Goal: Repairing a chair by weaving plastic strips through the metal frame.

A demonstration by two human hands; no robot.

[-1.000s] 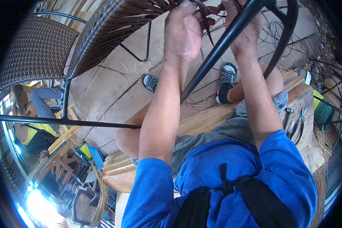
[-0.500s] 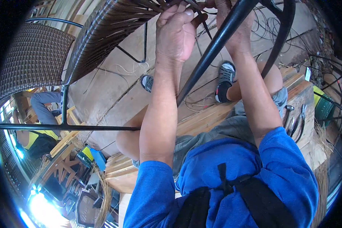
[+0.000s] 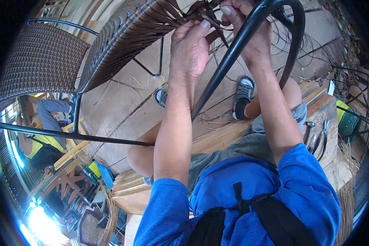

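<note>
A chair of dark brown woven wicker (image 3: 115, 45) on a black metal frame (image 3: 229, 53) stands over my lap, and its loose strips gather at the top of the view. My left hand (image 3: 189, 51) is closed, thumb against fingers, on a flat brown wicker strip (image 3: 211, 18) beside the weave. Just to its right, behind the slanting frame tube, my right hand (image 3: 254, 37) pinches the same bundle of strips with thumb and forefinger. The tube hides part of the right hand's fingers. Strip ends hang between the two hands.
Beside my right leg, a hammer (image 3: 309, 126) and pliers (image 3: 324, 137) lie on the wooden bench (image 3: 330, 117). Loose strands (image 3: 295, 37) curl over the floor. Another person's grey-trousered leg (image 3: 49, 115) shows at left, near a green and yellow container (image 3: 92, 171).
The view has shifted, so the chair and floor sit lower in it. Both hands stay at the strips; my right thumb now shows, pressed near the left hand's fingers.
</note>
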